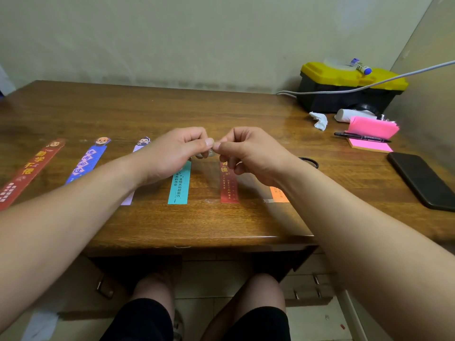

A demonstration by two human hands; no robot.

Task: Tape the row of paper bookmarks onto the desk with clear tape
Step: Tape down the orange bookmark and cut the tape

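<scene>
left hand (172, 153) and right hand (248, 153) mid-frame, fingers (209, 142) pinching clear tape (205, 153) — up off the table (147, 114) to peel it probably

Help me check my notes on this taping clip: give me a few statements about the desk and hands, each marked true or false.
1. The left hand and right hand meet above the desk, pinching what looks like clear tape. True.
2. The teal bookmark lies at the row's far left end. False: the red bookmark lies there; the teal one is mid-row.
3. A black pen lies across the pink sticky notes. True.
4. The black phone leans on the toolbox. False: it lies flat, apart from it.
</scene>
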